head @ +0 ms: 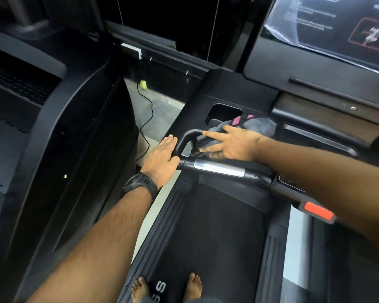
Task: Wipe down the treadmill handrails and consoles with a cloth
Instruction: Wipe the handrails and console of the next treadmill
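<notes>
The right hand (232, 145) pressed the grey cloth (256, 126) flat-fingered onto the handrail loop (184, 136), the left hand (162, 158) rested straight-fingered just beside it, and the crossbar (219, 168) ran sideways just beneath, nearer the right.

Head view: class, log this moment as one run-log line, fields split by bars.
stage: wiping | right hand: presses grey cloth on looped handrail | left hand: flat beside it, no cloth
</notes>
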A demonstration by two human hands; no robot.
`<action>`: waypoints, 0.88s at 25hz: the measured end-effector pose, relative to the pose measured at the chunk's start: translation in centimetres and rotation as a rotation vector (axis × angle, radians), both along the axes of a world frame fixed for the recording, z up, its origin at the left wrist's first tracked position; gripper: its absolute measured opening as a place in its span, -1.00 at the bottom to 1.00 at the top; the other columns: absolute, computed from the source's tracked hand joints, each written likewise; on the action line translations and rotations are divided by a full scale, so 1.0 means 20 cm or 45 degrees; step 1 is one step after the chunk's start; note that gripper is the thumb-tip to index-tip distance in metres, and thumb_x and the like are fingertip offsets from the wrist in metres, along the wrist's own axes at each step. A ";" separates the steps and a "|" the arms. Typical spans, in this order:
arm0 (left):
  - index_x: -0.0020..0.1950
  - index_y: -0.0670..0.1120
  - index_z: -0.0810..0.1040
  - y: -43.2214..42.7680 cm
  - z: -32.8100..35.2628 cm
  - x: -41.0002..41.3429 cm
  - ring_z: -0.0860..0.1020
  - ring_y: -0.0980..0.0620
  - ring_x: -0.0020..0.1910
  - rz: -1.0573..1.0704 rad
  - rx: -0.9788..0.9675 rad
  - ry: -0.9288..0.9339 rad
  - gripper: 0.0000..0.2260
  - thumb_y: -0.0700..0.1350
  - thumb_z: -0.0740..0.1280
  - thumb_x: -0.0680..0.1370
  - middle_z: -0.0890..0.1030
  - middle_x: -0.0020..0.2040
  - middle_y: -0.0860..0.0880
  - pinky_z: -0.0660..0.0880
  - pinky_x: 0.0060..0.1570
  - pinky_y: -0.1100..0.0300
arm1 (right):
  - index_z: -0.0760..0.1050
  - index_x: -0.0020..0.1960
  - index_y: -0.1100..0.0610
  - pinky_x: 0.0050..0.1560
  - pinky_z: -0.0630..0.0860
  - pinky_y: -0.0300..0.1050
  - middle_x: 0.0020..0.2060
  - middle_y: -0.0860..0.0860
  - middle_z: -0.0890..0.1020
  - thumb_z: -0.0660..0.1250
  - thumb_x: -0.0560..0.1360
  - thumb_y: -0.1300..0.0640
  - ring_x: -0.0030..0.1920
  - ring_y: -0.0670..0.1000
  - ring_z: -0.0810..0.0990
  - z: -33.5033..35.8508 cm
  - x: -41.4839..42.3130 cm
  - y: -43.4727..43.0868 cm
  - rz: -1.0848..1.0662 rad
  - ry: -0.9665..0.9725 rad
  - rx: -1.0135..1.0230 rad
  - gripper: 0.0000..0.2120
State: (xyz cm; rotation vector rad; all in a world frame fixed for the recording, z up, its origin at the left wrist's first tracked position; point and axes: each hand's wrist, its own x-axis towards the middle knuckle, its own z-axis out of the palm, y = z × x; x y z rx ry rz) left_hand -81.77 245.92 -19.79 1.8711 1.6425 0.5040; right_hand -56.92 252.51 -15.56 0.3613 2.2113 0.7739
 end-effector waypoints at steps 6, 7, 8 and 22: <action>0.60 -0.07 0.14 0.00 0.01 -0.01 0.04 0.11 0.58 0.004 -0.010 -0.026 -0.45 -0.23 0.17 0.61 0.12 0.61 0.00 -0.10 0.45 0.30 | 0.01 0.64 -0.12 0.36 0.37 0.17 0.64 -0.11 -0.15 0.20 0.64 0.25 0.60 0.33 -0.13 0.00 -0.03 0.07 0.019 0.052 -0.035 -0.32; 0.60 -0.08 0.14 0.00 0.01 -0.01 0.04 0.10 0.58 -0.001 -0.010 -0.019 -0.45 -0.23 0.17 0.61 0.11 0.61 0.00 -0.11 0.45 0.31 | 0.03 0.64 -0.10 0.35 0.38 0.17 0.65 -0.08 -0.11 0.20 0.63 0.27 0.60 0.33 -0.11 0.00 -0.06 0.09 0.072 0.037 -0.038 -0.31; 0.60 -0.08 0.13 0.00 0.02 0.00 0.04 0.10 0.58 -0.004 -0.011 -0.017 -0.44 -0.24 0.17 0.61 0.11 0.61 -0.01 -0.10 0.45 0.31 | 0.04 0.64 -0.07 0.35 0.38 0.17 0.65 -0.06 -0.07 0.21 0.62 0.28 0.60 0.33 -0.08 0.00 -0.10 0.11 0.154 0.024 -0.048 -0.31; 0.60 -0.09 0.13 0.01 0.01 0.00 0.04 0.12 0.58 0.008 0.003 -0.010 -0.44 -0.25 0.16 0.61 0.12 0.61 -0.01 -0.12 0.41 0.38 | 0.05 0.65 -0.04 0.09 0.49 0.16 0.64 -0.09 -0.09 0.13 0.68 0.11 0.58 0.33 0.01 -0.01 -0.13 0.13 0.132 0.127 0.017 -0.43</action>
